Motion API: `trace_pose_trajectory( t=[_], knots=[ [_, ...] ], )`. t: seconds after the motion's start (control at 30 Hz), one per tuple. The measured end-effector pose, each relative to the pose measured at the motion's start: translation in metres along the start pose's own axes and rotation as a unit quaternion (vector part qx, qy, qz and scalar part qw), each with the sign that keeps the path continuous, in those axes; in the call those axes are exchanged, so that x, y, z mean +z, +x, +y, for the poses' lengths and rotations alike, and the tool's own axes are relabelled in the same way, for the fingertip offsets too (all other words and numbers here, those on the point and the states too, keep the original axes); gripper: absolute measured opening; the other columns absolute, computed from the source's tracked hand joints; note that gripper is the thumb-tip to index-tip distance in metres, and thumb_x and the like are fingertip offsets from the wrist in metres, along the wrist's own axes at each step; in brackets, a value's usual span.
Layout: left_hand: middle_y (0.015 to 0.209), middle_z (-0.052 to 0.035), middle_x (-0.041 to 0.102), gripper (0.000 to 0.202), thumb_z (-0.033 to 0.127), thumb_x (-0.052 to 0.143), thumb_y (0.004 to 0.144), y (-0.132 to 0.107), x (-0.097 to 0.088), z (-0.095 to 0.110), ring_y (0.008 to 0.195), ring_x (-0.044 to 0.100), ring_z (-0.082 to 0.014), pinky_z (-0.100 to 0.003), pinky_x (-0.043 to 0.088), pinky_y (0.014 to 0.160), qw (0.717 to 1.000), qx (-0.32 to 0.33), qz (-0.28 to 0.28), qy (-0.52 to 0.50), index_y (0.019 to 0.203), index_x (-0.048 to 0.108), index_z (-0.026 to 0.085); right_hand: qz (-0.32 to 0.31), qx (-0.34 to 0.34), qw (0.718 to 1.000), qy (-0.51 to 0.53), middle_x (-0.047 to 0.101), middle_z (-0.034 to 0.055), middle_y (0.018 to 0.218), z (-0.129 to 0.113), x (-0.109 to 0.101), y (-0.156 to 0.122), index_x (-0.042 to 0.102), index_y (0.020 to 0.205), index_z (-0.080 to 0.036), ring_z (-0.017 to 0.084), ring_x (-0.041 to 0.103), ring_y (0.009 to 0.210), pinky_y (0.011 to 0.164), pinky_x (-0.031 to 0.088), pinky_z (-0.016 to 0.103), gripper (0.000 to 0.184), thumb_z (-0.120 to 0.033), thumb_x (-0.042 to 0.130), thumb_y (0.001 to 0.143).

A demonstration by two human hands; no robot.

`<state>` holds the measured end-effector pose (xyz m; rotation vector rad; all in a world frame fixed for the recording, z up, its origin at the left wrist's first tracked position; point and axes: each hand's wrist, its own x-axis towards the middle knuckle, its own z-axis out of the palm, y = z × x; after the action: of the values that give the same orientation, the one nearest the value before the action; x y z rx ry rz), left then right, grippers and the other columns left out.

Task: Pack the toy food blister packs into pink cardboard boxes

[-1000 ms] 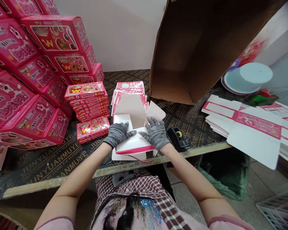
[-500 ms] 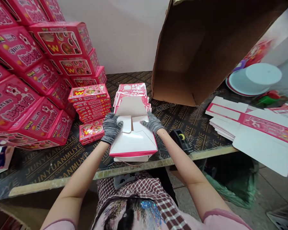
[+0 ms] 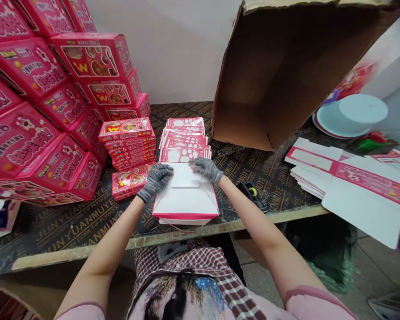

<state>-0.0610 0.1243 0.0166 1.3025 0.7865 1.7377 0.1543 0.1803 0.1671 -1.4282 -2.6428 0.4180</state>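
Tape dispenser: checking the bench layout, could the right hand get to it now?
Probably yes: the gloved right hand rests on the white box, and the tape dispenser sits close by on the plywood bench, with nothing between them.

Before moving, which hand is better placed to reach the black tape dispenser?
Right hand, probably: it rests on the white carton, nearer the tape dispenser; the left hand is farther, across the carton.
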Motion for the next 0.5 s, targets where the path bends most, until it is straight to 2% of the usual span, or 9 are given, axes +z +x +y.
trace_pose_trajectory(
  t=[0.07,0.1,0.13,0.17,0.2,0.27,0.3,0.4,0.5],
  knots=[
    [0.105,-0.01,0.076,0.017,0.026,0.071,0.076,-0.043,0.003,0.031,0.104,0.069,-0.027,-0.05,0.046,0.111,0.999,-0.012,-0.029,-0.012,0.091,0.078,0.022,-0.067,0.004,0.997,-0.049,0.064,0.0163,0.139,-0.012,0.0,0.01,0.069,0.13,-0.018,0.034,0.06,0.129,0.113,0.045,0.051,0.074,-0.057,0.083,0.069],
    [0.107,-0.0107,0.075,0.023,0.033,0.069,0.082,-0.069,0.006,0.045,0.1,0.07,-0.0259,-0.045,0.054,0.099,0.999,-0.034,-0.035,-0.024,0.101,0.077,0.021,-0.109,0.008,0.99,-0.094,0.057,0.0168,0.148,-0.019,0.001,0.014,0.06,0.143,-0.019,0.036,0.054,0.136,0.117,0.04,0.052,0.091,-0.059,0.086,0.065],
    [0.096,-0.0092,0.076,0.024,0.04,0.069,0.085,-0.094,0.012,0.056,0.087,0.071,-0.0228,-0.039,0.058,0.084,0.989,-0.108,-0.067,-0.078,0.097,0.077,0.021,-0.152,0.015,0.978,-0.145,0.048,0.0167,0.156,-0.026,0.001,0.016,0.049,0.152,-0.022,0.038,0.047,0.142,0.119,0.035,0.054,0.103,-0.06,0.087,0.065],
    [0.08,-0.0078,0.074,0.03,0.048,0.069,0.085,-0.118,0.018,0.065,0.073,0.069,-0.0205,-0.034,0.058,0.071,0.96,-0.198,-0.13,-0.146,0.086,0.076,0.019,-0.192,0.023,0.961,-0.197,0.04,0.0163,0.161,-0.033,0.002,0.018,0.038,0.158,-0.025,0.038,0.042,0.146,0.12,0.031,0.056,0.108,-0.062,0.084,0.068],
    [0.071,-0.0083,0.071,0.042,0.057,0.068,0.084,-0.137,0.026,0.07,0.064,0.067,-0.0197,-0.032,0.057,0.062,0.912,-0.292,-0.192,-0.216,0.08,0.074,0.016,-0.223,0.033,0.944,-0.242,0.034,0.0158,0.165,-0.039,0.002,0.019,0.029,0.162,-0.028,0.039,0.038,0.148,0.12,0.029,0.057,0.11,-0.064,0.081,0.072],
    [0.073,-0.0107,0.072,0.057,0.07,0.066,0.08,-0.16,0.041,0.073,0.061,0.067,-0.0195,-0.03,0.056,0.056,0.815,-0.44,-0.171,-0.335,0.085,0.072,0.014,-0.251,0.05,0.919,-0.301,0.027,0.0161,0.168,-0.05,0.005,0.019,0.018,0.164,-0.031,0.041,0.036,0.149,0.118,0.029,0.059,0.112,-0.064,0.078,0.075],
    [0.081,-0.0119,0.074,0.061,0.073,0.064,0.079,-0.163,0.048,0.071,0.066,0.069,-0.0207,-0.031,0.058,0.058,0.794,-0.472,-0.111,-0.368,0.092,0.071,0.014,-0.258,0.055,0.909,-0.323,0.026,0.0167,0.168,-0.054,0.007,0.018,0.017,0.164,-0.031,0.043,0.036,0.148,0.118,0.028,0.06,0.114,-0.064,0.078,0.075],
    [0.111,-0.0095,0.073,0.053,0.061,0.073,0.075,-0.157,0.06,0.056,0.098,0.072,-0.0268,-0.04,0.065,0.08,0.823,-0.437,0.086,-0.354,0.108,0.067,0.02,-0.249,0.062,0.893,-0.37,0.03,0.0184,0.165,-0.059,0.017,0.014,0.021,0.164,-0.031,0.046,0.039,0.142,0.116,0.027,0.063,0.113,-0.061,0.08,0.073],
    [0.121,-0.0065,0.07,0.044,0.038,0.083,0.065,-0.156,0.063,0.039,0.127,0.06,-0.0341,-0.051,0.054,0.11,0.874,-0.391,0.104,-0.27,0.105,0.068,0.024,-0.208,0.05,0.903,-0.373,0.036,0.0177,0.162,-0.056,0.026,0.008,0.032,0.161,-0.032,0.046,0.042,0.139,0.116,0.026,0.062,0.109,-0.055,0.085,0.069]
  ],
)
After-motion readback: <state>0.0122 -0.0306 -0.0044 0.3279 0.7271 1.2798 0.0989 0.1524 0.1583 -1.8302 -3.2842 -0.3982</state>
